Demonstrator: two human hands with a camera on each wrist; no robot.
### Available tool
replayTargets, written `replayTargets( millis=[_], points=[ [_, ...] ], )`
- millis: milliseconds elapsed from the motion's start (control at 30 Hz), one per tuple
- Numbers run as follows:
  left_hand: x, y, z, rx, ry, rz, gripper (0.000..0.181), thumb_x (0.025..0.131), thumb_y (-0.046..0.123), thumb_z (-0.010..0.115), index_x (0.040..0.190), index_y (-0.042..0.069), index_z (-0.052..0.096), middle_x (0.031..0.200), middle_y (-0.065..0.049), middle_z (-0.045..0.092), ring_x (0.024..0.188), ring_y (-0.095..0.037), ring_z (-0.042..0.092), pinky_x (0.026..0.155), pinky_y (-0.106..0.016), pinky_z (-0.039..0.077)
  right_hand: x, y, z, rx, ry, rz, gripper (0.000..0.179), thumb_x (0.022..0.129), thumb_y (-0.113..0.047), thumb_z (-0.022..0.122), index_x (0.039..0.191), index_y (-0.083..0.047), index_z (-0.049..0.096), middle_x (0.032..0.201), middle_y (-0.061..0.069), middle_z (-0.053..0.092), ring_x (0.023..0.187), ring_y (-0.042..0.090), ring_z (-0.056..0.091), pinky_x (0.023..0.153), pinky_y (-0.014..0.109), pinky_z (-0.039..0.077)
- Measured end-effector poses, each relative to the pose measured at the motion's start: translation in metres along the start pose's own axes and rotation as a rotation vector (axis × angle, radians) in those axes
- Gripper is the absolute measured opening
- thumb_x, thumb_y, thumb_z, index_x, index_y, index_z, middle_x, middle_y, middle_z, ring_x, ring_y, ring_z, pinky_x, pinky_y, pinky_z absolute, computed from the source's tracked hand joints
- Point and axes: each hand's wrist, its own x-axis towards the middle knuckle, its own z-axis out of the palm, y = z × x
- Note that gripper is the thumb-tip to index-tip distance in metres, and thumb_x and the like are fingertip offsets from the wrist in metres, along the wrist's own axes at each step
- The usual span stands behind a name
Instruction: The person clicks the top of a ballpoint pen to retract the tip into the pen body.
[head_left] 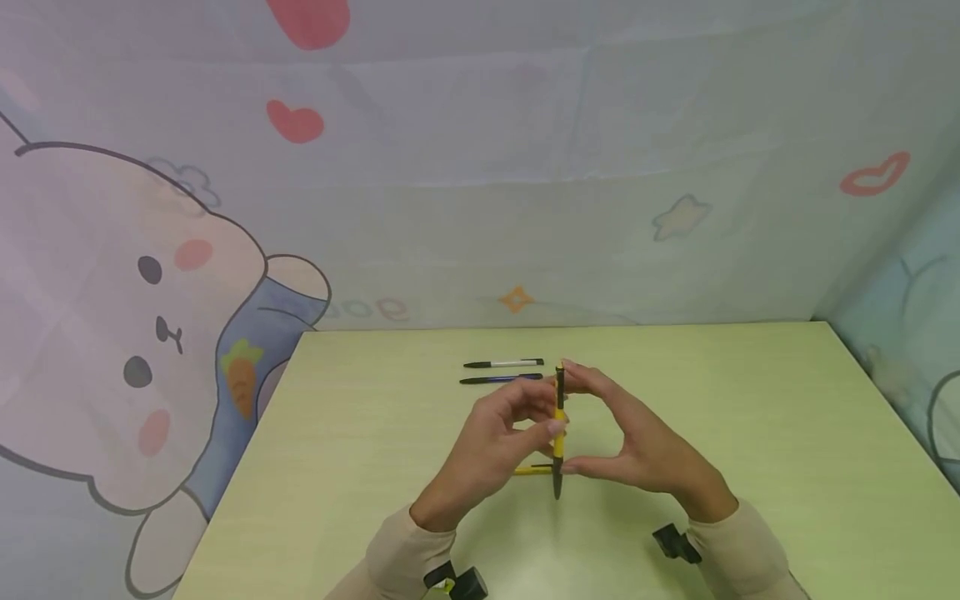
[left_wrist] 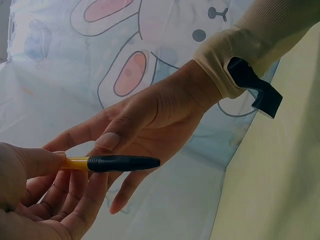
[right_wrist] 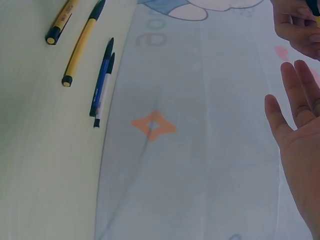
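My left hand (head_left: 487, 433) pinches a yellow-and-black pen (head_left: 558, 437), which appears upright in the head view with its dark tip down. In the left wrist view the left hand (left_wrist: 40, 200) grips the pen's yellow part, and the black tip end (left_wrist: 125, 163) sticks out. My right hand (head_left: 648, 442) is spread beside the pen, its index finger near the top and its thumb near the lower part; whether they touch it I cannot tell. Fairly straight fingers show on the right hand (right_wrist: 305, 145) in the right wrist view.
On the pale table (head_left: 360, 467) lie a white-and-black pen (head_left: 510, 363) and a blue pen (head_left: 495, 380) at the back. Two yellow pens, one thicker (right_wrist: 62, 20) and one slimmer (right_wrist: 82, 47), lie nearby. A printed cloth (head_left: 480, 167) hangs behind the table.
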Motion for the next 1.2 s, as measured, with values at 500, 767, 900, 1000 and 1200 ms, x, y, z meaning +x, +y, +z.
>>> replayTargets(
  millis=[500, 767, 900, 1000, 1200],
  points=[
    [-0.001, -0.004, -0.005, 0.002, 0.003, 0.011, 0.025, 0.098, 0.004, 0.067, 0.123, 0.002, 0.062, 0.107, -0.019, 0.067, 0.093, -0.017, 0.067, 0.073, -0.04, 0.063, -0.001, -0.026, -0.012, 0.022, 0.037, 0.039, 0.101, 0.069, 0.004, 0.09, 0.154, 0.003, 0.034, 0.138, 0.015, 0.058, 0.127, 0.025, 0.055, 0.114, 0.021, 0.035],
    [0.001, -0.006, -0.01, 0.001, 0.019, -0.02, 0.026, 0.098, 0.005, 0.067, 0.123, 0.004, 0.061, 0.106, -0.016, 0.065, 0.093, -0.018, 0.067, 0.075, -0.041, 0.063, -0.018, -0.001, -0.012, 0.016, 0.037, 0.062, 0.096, 0.072, -0.004, 0.091, 0.153, -0.002, 0.039, 0.14, 0.006, 0.059, 0.129, 0.022, 0.055, 0.115, 0.022, 0.033],
    [0.002, -0.008, -0.013, -0.01, 0.027, -0.037, 0.025, 0.098, 0.006, 0.067, 0.123, 0.005, 0.062, 0.106, -0.014, 0.064, 0.093, -0.02, 0.067, 0.075, -0.042, 0.063, -0.023, 0.002, -0.014, 0.013, 0.038, 0.049, 0.094, 0.074, -0.008, 0.091, 0.152, -0.001, 0.04, 0.14, 0.007, 0.059, 0.131, 0.021, 0.054, 0.117, 0.024, 0.033],
    [0.003, -0.009, -0.015, -0.015, 0.032, -0.048, 0.027, 0.098, 0.005, 0.067, 0.124, 0.005, 0.061, 0.107, -0.014, 0.065, 0.094, -0.021, 0.067, 0.076, -0.043, 0.063, -0.026, 0.002, -0.016, 0.007, 0.044, 0.044, 0.093, 0.074, -0.009, 0.091, 0.151, 0.0, 0.04, 0.139, 0.007, 0.06, 0.132, 0.021, 0.053, 0.117, 0.024, 0.033],
    [0.007, -0.012, -0.018, 0.009, 0.047, -0.056, 0.03, 0.098, 0.005, 0.067, 0.127, 0.001, 0.059, 0.108, -0.015, 0.066, 0.094, -0.018, 0.067, 0.075, -0.041, 0.063, -0.031, 0.0, -0.018, -0.002, 0.049, 0.038, 0.092, 0.074, -0.008, 0.091, 0.15, 0.001, 0.041, 0.138, 0.007, 0.061, 0.132, 0.021, 0.053, 0.117, 0.024, 0.033]
  ],
)
